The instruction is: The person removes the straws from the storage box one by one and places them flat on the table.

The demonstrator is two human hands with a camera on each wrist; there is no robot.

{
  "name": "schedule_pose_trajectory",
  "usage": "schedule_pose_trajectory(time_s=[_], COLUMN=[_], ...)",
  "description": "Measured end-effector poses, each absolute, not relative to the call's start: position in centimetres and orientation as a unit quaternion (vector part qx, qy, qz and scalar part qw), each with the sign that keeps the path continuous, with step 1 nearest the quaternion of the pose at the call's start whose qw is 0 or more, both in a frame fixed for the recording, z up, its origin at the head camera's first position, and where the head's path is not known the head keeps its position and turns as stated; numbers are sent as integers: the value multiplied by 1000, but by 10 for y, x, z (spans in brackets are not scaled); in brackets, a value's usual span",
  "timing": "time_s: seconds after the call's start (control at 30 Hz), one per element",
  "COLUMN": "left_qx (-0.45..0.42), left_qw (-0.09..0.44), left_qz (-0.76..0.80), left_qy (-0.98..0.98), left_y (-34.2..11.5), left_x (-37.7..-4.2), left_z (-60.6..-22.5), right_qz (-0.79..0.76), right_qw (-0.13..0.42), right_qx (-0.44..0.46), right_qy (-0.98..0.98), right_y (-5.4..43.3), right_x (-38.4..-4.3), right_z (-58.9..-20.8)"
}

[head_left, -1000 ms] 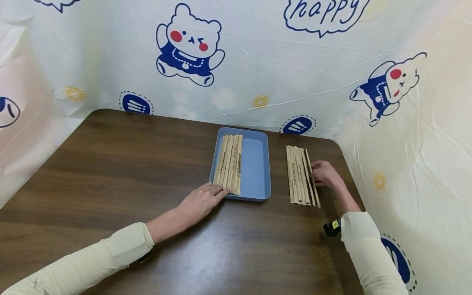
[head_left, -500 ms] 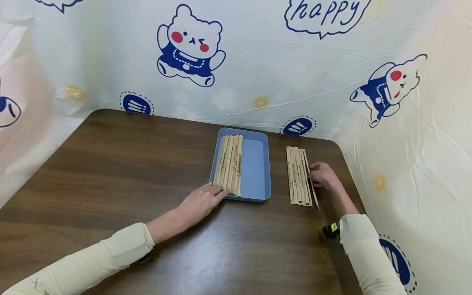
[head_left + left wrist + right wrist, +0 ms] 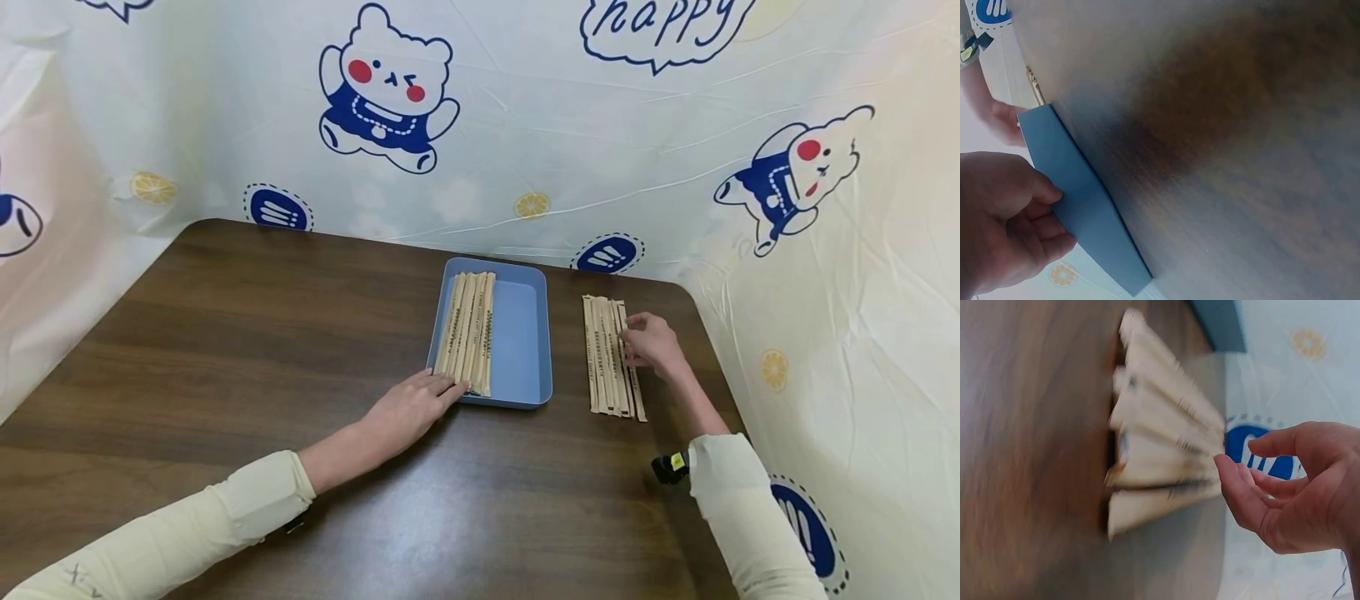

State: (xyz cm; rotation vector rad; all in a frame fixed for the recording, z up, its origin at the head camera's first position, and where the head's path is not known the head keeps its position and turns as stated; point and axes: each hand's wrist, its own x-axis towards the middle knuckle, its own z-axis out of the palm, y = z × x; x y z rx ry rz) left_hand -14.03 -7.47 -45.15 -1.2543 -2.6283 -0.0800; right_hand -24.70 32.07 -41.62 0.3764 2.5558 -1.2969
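Observation:
Several paper-wrapped chopsticks lie side by side in a row on the table. My right hand hovers at the row's right edge. Between its thumb and fingers the right wrist view shows a gap, with nothing held. The outermost wrapped pair lies slightly apart from the others at its near end. On the left, a blue tray bears another row of wrapped chopsticks along its left side. My left hand grips the tray's near left corner, thumb and fingertips against the wall.
The brown wooden table extends widely to the left and front. A patterned curtain hangs along its back and right edges, close behind the tray and beside my right hand. A small black device sits at the right cuff.
The outermost wrapped chopsticks have shifted left, closer against the row. My right hand has moved slightly left and away from me, coming off them. The left hand and tray stay put.

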Motion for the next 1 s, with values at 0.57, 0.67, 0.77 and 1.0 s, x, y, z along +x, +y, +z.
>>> schedule_pose_trajectory(time_s=[0.57, 0.67, 0.77, 1.0], left_qx=[-426, -427, -426, -427], left_qw=[117, 115, 113, 115], left_qz=[-27, -28, -29, -34], left_qy=[-897, -897, -897, -896], left_y=[-76, -75, -75, -74], left_x=[-140, -140, -140, -140], left_z=[-452, -453, -454, -453], right_qz=[-630, -645, -654, -680], right_qw=[197, 210, 221, 240], right_qx=[68, 70, 70, 62], right_qy=[748, 732, 720, 690], right_y=[230, 218, 207, 186], right_x=[-249, -248, -248, -250], right_z=[-385, -387, -391, -403])
